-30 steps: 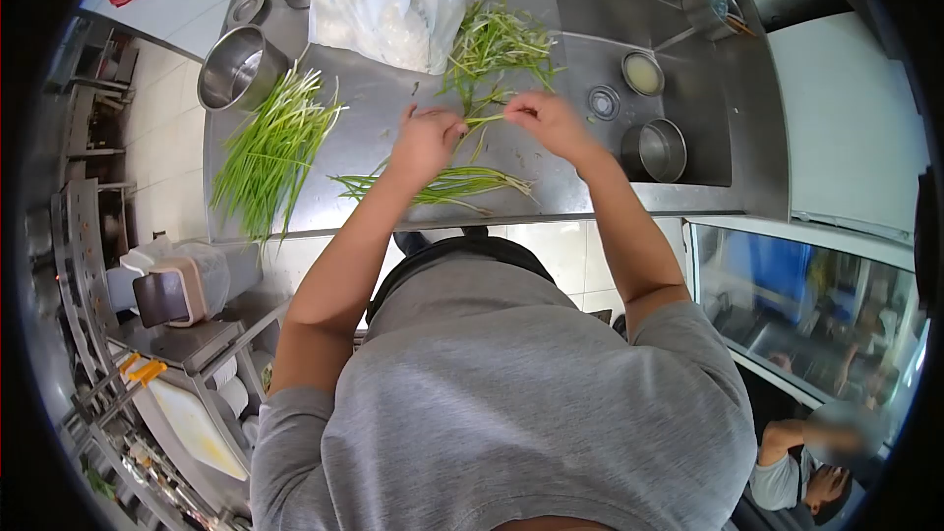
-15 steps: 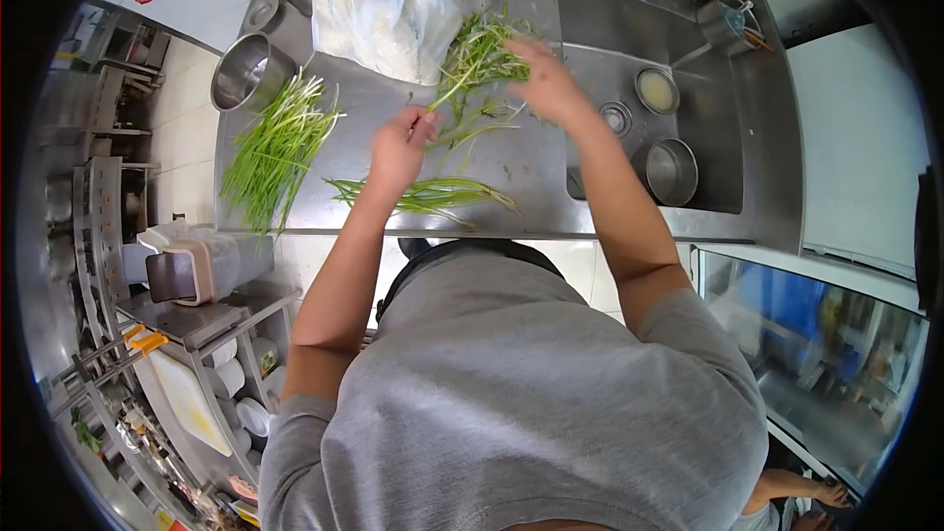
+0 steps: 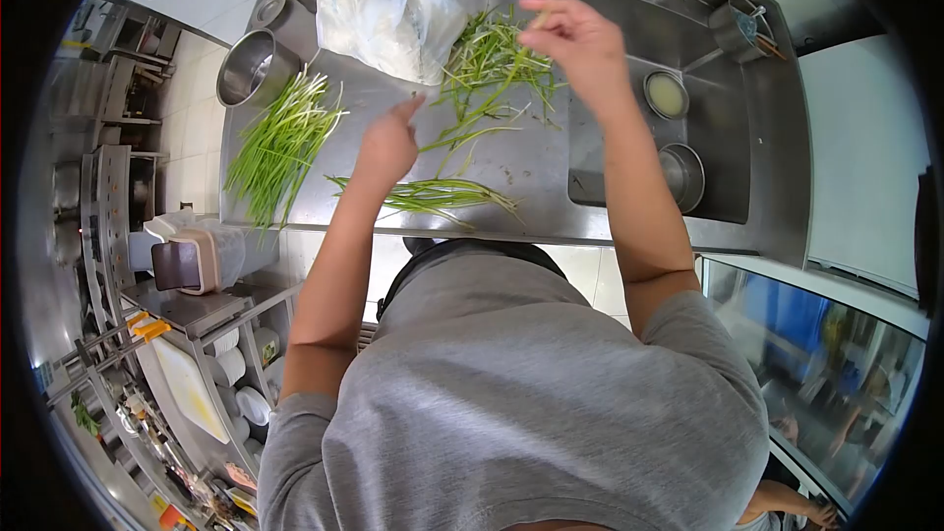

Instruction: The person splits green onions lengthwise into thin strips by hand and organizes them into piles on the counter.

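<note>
My left hand [image 3: 389, 146] is over the steel counter, its index finger pointing forward and the rest curled; whatever it may hold is hidden. Above the sink's near-left side, my right hand [image 3: 587, 49] has thumb and fingers pinched around a small pale yellowish bit, too blurred to name. Beneath and left of it lies a loose heap of green trimmings [image 3: 487, 64], with stray stalks trailing toward me. A small row of scallions [image 3: 447, 197] rests near the counter's front edge. To the left spreads a larger bunch of scallions [image 3: 280, 143], white ends pointing away.
A white plastic bag [image 3: 388, 20] stands behind the hands, with a steel pot [image 3: 258, 69] at its left. On the right, the sink [image 3: 723, 152] contains a bowl of cloudy liquid [image 3: 666, 95] and a metal pot [image 3: 680, 177]. Another person's arm [image 3: 787, 500] shows at lower right.
My right hand has lifted off the heap, moving up and right, fingers now pinched. My left hand no longer visibly holds the green stalk and has shifted slightly left and nearer.
</note>
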Demonstrator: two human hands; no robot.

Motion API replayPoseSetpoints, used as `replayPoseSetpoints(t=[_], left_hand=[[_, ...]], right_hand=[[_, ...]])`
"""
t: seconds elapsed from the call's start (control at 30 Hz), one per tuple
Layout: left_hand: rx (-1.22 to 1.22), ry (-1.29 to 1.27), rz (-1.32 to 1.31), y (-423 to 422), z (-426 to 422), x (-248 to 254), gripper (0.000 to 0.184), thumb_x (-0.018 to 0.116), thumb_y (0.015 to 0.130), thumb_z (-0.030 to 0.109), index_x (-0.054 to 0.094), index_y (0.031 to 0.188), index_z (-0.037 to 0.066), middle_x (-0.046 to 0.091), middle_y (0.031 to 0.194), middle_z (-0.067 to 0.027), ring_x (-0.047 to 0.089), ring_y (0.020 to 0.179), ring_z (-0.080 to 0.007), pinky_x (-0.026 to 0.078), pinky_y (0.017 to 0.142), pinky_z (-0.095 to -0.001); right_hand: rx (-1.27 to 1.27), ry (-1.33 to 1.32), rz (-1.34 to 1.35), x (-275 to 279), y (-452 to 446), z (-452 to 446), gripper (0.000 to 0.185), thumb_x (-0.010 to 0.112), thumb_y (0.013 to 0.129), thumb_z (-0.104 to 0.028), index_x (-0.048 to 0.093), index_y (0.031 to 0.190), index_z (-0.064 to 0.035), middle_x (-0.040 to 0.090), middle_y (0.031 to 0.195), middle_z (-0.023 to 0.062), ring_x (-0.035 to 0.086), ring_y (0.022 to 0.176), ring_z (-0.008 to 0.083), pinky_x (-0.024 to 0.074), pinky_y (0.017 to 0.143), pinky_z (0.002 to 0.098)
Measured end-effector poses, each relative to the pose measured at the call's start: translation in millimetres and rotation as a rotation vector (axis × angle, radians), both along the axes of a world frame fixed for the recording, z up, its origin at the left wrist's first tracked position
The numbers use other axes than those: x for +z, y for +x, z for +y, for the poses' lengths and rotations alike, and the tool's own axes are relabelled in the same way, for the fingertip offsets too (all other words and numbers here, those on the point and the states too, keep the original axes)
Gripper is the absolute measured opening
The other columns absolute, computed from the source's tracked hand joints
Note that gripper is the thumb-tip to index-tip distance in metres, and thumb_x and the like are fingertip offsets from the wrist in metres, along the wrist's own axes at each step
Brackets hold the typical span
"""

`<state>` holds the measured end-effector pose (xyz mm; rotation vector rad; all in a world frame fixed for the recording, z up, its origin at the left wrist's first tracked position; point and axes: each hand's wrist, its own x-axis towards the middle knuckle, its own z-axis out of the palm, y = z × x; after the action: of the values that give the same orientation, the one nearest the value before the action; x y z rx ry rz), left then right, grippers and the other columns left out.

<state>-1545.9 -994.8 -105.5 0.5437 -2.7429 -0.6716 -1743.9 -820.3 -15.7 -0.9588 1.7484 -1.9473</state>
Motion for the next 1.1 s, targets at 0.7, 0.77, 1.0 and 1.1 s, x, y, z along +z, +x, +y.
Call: replayPoseSetpoints(t=[0.7, 0.77, 1.0, 1.1], left_hand=[[0.305, 1.289, 0.901, -15, -31, 99, 0.014, 0.044, 0.094, 0.014, 0.050, 0.100, 0.002, 0.059, 0.107, -0.0190, 0.060, 0.099, -0.0294, 0.050, 0.083, -0.0360], [0.252, 1.316, 0.943, -7, -39, 98, 0.014, 0.044, 0.094, 0.014, 0.050, 0.099, 0.003, 0.060, 0.105, -0.0175, 0.060, 0.097, -0.0287, 0.050, 0.084, -0.0362], [0.081, 1.600, 1.157, 17, -64, 78, 0.012, 0.042, 0.095, 0.013, 0.048, 0.096, 0.003, 0.056, 0.080, -0.0082, 0.056, 0.073, -0.0198, 0.049, 0.080, -0.0367], [0.253, 1.266, 1.063, 39, -91, 88, 0.010, 0.043, 0.094, 0.012, 0.049, 0.095, 0.004, 0.054, 0.075, -0.0056, 0.054, 0.071, -0.0178, 0.048, 0.076, -0.0349]], right_hand=[[0.008, 0.302, -0.115, -69, 59, 4, 0.013, 0.065, 0.080, -0.008, 0.066, 0.091, -0.0027, 0.065, 0.077, 0.0031, 0.056, 0.063, 0.0087, 0.0445, 0.059, 0.0228], [-0.031, 0.316, 0.005, -72, 59, 6, 0.011, 0.066, 0.079, -0.009, 0.066, 0.088, -0.0031, 0.065, 0.077, 0.0035, 0.055, 0.063, 0.0089, 0.0443, 0.059, 0.0235], [-0.245, -0.031, -0.238, -56, 42, 7, 0.008, 0.064, 0.081, -0.009, 0.065, 0.084, -0.0017, 0.064, 0.077, 0.0030, 0.056, 0.068, 0.0099, 0.0460, 0.064, 0.0249], [-0.377, -0.183, -0.328, -43, 22, 10, 0.010, 0.063, 0.082, -0.010, 0.064, 0.090, -0.0032, 0.064, 0.079, 0.0024, 0.056, 0.071, 0.0103, 0.0457, 0.068, 0.0245]])
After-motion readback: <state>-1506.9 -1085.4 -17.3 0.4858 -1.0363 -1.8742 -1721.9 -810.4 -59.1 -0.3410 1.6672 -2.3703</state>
